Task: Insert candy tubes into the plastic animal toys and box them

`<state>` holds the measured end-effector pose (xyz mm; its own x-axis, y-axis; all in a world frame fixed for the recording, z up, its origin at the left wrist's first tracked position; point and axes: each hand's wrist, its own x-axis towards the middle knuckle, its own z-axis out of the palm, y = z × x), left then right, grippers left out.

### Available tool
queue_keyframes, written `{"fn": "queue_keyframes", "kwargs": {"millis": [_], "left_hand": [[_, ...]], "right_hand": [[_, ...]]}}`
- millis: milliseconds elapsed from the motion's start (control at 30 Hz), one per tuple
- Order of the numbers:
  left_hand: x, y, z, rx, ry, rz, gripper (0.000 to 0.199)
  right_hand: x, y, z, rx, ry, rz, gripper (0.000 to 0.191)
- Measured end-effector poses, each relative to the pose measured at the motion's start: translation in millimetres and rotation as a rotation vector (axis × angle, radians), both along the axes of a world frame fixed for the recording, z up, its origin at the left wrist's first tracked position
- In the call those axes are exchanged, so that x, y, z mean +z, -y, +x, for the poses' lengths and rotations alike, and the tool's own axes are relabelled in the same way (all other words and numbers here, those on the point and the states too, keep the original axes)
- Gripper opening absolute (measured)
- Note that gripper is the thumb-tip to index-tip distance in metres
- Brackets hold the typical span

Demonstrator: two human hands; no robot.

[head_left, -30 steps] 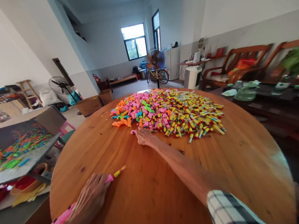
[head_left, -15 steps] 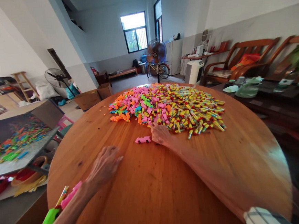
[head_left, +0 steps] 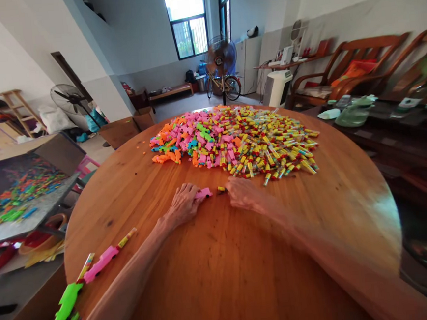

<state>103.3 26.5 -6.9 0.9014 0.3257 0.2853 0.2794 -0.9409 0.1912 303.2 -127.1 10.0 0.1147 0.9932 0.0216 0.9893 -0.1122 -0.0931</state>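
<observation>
My left hand (head_left: pixel 184 201) is closed on a pink toy car (head_left: pixel 203 194), whose right end sticks out past the fingers. Just to its right, my right hand (head_left: pixel 241 192) grips a small tube with a yellow label (head_left: pixel 221 189); its tip points at the car, with a short gap between. Behind both hands lies a heap of pink, orange, green and blue toy cars (head_left: pixel 192 132), merging on the right into a heap of yellow-labelled tubes (head_left: pixel 275 143). Near my left forearm lie a pink car with a tube at its end (head_left: pixel 102 263) and a green one (head_left: pixel 67 305).
The round wooden table (head_left: pixel 244 271) fills the middle. A cardboard box (head_left: pixel 36 302) stands by its left edge. Further left, a grey table (head_left: pixel 50 207) bears many coloured pieces. A standing fan (head_left: pixel 220 61) is behind the table, and wooden chairs (head_left: pixel 354 70) stand at right.
My left hand has moved right and forward and taken hold of the pink car. My right hand has come away from the heap's edge with a tube. The view has tilted down slightly.
</observation>
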Motion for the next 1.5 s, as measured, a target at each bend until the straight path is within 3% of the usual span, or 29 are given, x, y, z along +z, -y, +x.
{"fn": "queue_keyframes", "kwargs": {"millis": [167,333,533,733,1500], "left_hand": [[-5.7,11.9,-14.3,-0.033,0.056,-0.05,0.014],[-7.4,14.6,-12.6,-0.07,0.1,-0.084,0.028],[-4.6,20.8,-5.8,-0.113,0.077,-0.033,0.028],[-8.2,19.3,-5.5,-0.126,0.091,-0.036,0.035],[-8.8,11.7,-4.2,-0.235,0.11,-0.058,0.027]], "right_hand": [[-1.7,3.8,-5.9,0.006,-0.027,0.005,0.023],[-1.6,4.3,-12.2,0.058,-0.05,-0.002,0.019],[-2.9,18.0,-19.6,0.087,-0.169,0.083,0.026],[-12.5,17.7,-20.4,0.114,-0.237,0.144,0.035],[-21.3,12.1,-21.9,0.205,-0.208,0.169,0.036]]}}
